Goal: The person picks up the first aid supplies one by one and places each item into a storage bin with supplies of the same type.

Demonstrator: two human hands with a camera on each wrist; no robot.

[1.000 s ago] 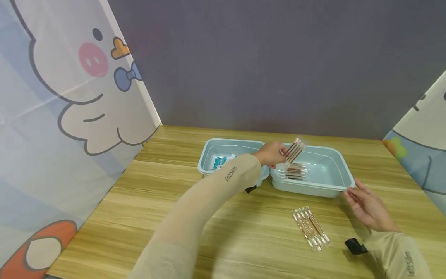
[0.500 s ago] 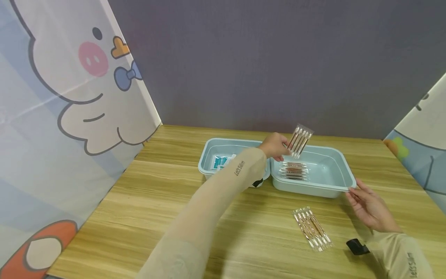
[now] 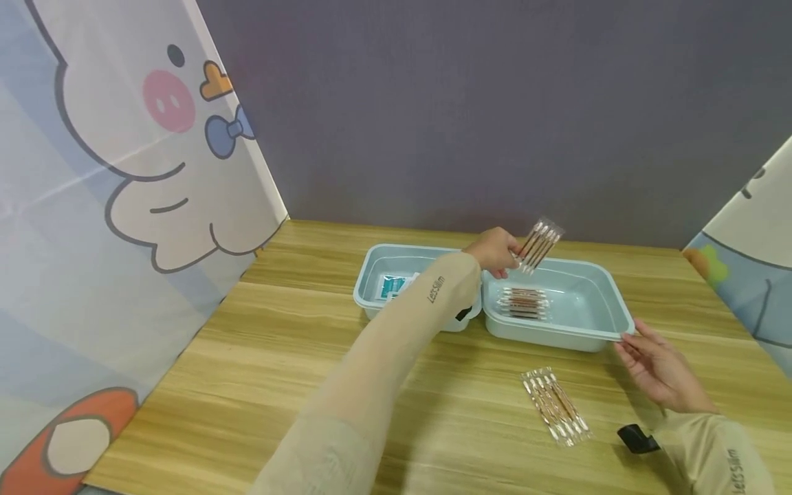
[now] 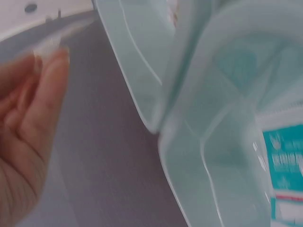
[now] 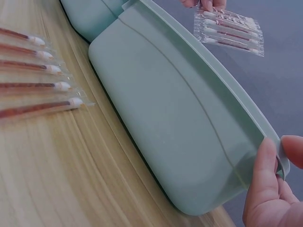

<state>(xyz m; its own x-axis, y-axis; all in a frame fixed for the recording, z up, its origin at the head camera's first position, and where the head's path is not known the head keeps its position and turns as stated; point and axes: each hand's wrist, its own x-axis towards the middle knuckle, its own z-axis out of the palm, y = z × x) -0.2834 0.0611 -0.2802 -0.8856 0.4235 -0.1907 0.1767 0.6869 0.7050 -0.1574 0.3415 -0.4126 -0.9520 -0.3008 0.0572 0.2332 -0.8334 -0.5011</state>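
Note:
My left hand (image 3: 495, 250) pinches a clear pack of cotton swabs (image 3: 541, 245) with brown sticks, held up above the far left rim of the right blue tub (image 3: 588, 334). In the left wrist view the fingertips meet on the edge of the pack. Inside that tub lies another swab pack (image 3: 523, 303), toward its left end. My right hand (image 3: 661, 371) grips the tub's near right corner, thumb and fingers at the rim in the right wrist view. A third swab pack (image 3: 555, 405) lies flat on the wooden table in front of the tub.
A second blue tub (image 3: 371, 302) stands directly left of the first, holding teal and white packets (image 3: 391, 285); my left forearm crosses over part of it. A grey wall (image 3: 495, 117) rises behind the wooden table (image 3: 278, 330). Cartoon-printed sheets hang at both sides.
My left hand has lifted the swab pack up and moved it to the right, away from the pack in the tub. My right hand has stayed at the tub's corner.

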